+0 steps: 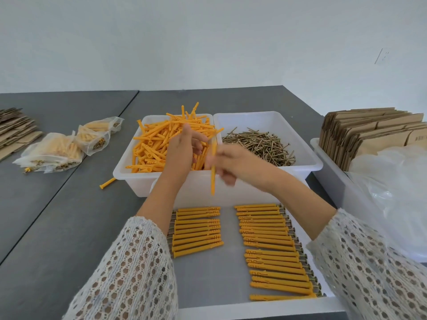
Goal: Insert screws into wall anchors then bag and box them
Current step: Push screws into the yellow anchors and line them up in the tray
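- Wall anchors (pixel 161 144) are still heaping the left white bin (pixel 124 167), and loose screws (pixel 261 144) are filling the right bin (pixel 307 162); we are judging the job as well short of finished.
- We are seeing two rows of assembled anchors (pixel 268 248) lying in the near tray (pixel 231 306), screw heads poking out at the outer ends; these are waiting for bagging.
- We are noting three filled bags (pixel 57 151) resting on the tabletop (pixel 57 215) to the left, so some bagging is done; flat cartons (pixel 369 132) are standing in a bin at the right, and we are seeing no box made up yet.
- We are holding one anchor (pixel 213 167) upright in our right hand (pixel 233 162), fingers curling round it, though motion blur is hiding the exact pinch; it is hanging over the seam between the two bins, above the tray.
- Our left hand (pixel 182 148) is hovering over the anchor pile with fingers loosely spread, grasping nothing we can make out; it is sitting just beside the held anchor.
- One stray anchor (pixel 107 183) is lying on the tabletop by the left bin.
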A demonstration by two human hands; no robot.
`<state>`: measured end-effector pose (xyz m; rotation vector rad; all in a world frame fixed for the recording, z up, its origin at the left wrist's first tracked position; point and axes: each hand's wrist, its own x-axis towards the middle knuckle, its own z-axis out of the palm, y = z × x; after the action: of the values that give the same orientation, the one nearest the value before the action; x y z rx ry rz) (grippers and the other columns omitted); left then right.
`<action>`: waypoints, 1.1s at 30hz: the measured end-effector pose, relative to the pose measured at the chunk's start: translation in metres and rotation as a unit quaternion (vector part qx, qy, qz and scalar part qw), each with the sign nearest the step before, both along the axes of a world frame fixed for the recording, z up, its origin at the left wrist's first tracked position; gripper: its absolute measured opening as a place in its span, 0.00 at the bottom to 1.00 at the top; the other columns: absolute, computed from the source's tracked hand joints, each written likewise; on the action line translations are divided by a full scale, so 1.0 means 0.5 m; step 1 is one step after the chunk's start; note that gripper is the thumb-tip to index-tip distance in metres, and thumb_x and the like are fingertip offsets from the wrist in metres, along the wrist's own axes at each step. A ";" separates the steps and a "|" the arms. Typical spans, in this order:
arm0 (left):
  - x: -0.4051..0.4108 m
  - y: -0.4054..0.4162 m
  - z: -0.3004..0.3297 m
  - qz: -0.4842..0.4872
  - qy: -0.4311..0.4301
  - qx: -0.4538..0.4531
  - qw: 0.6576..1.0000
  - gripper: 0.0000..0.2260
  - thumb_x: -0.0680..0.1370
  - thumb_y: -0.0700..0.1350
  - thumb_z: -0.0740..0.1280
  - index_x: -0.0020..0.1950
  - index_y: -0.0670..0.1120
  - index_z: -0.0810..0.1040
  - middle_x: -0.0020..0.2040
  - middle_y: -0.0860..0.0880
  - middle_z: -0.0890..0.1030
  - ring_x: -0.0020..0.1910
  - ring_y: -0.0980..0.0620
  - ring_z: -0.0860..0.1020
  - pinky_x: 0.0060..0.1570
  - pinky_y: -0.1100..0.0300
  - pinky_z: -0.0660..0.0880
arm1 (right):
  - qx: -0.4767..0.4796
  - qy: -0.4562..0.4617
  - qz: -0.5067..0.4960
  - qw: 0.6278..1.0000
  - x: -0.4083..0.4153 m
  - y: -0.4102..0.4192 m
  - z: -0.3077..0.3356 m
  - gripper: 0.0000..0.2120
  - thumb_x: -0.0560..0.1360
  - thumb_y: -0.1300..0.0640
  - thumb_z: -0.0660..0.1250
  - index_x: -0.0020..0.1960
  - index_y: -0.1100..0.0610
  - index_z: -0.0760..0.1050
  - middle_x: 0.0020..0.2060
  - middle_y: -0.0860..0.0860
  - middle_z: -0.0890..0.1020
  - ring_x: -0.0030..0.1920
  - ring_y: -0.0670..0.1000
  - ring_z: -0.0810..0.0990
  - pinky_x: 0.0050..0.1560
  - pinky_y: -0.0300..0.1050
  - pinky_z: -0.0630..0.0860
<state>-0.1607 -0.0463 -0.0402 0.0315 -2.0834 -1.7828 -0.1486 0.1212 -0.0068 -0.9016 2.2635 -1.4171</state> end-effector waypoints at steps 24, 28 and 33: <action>0.003 0.003 -0.013 0.167 0.019 -0.108 0.980 0.12 0.82 0.40 0.57 0.46 0.48 0.80 0.38 0.54 0.77 0.36 0.56 0.73 0.35 0.61 0.67 | 0.375 0.304 0.226 0.846 0.172 -0.120 -0.139 0.08 0.80 0.58 0.62 0.44 0.57 0.65 0.32 0.50 0.64 0.33 0.53 0.66 0.29 0.45 0.63; 0.008 -0.002 -0.034 0.183 -0.053 -0.391 0.900 0.10 0.81 0.42 0.59 0.57 0.48 0.77 0.53 0.50 0.78 0.54 0.48 0.75 0.44 0.52 0.75 | 0.337 0.253 0.237 0.875 0.125 -0.098 -0.066 0.17 0.77 0.51 0.69 0.35 0.57 0.67 0.29 0.50 0.70 0.31 0.51 0.68 0.33 0.46 0.66; 0.003 0.001 -0.024 0.128 -0.174 -0.504 0.836 0.15 0.82 0.46 0.54 0.56 0.50 0.79 0.56 0.46 0.80 0.56 0.41 0.74 0.55 0.46 0.74 | 0.154 0.041 0.130 0.979 0.023 -0.007 0.012 0.17 0.79 0.53 0.67 0.34 0.58 0.70 0.28 0.49 0.70 0.28 0.47 0.67 0.30 0.36 0.67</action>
<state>-0.1594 -0.0458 -0.0521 0.3369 -2.8499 -0.3805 -0.1371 0.1177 -0.0010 -1.1170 2.2402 -0.9045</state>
